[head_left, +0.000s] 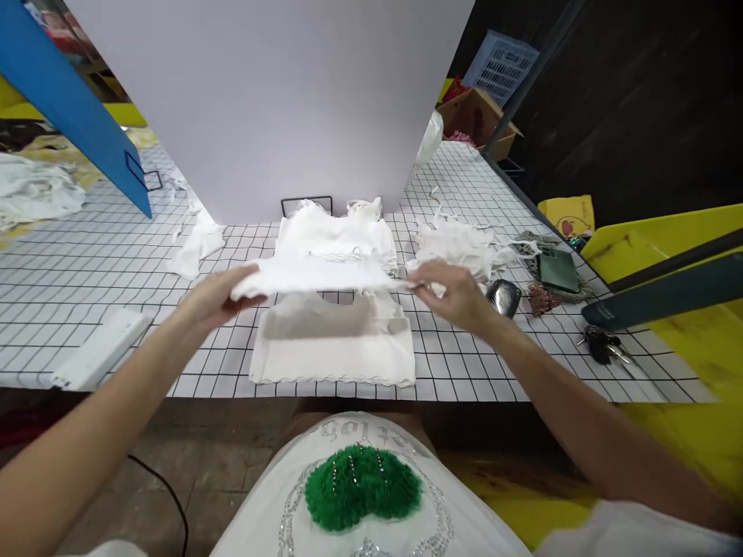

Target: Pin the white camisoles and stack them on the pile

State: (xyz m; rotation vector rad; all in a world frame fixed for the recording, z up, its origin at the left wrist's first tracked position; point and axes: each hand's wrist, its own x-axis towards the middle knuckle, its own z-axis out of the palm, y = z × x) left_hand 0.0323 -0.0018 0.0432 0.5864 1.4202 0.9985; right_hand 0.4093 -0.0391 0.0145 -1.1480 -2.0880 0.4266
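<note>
From the head view, a long white strip of soft cloth [316, 276] hangs flat in the air, stretched between the two hands. It floats just above a folded white cloth piece with a wavy bottom hem [333, 348], which lies near the front edge of the white table with black grid lines [87, 263].

The left hand [212, 298] holds the left end of the strip. Its fingers are curled shut on the cloth, with the thumb on top. The right hand [456, 290] pinches the right end, with its fingers closed tight on the cloth. The two hands are far apart, one at each end.

Behind the strip lies a pile of white cloth pieces [333, 232], close to a big white board [261, 100] that stands up at the back of the table. A heap of thin white scraps [458, 244] sits just behind the right hand. A shiny dark round thing [504, 296] lies just to the right of that hand. Farther right are a dark green wallet [557, 271] and a bunch of keys [604, 346], near the right edge of the table.
</note>
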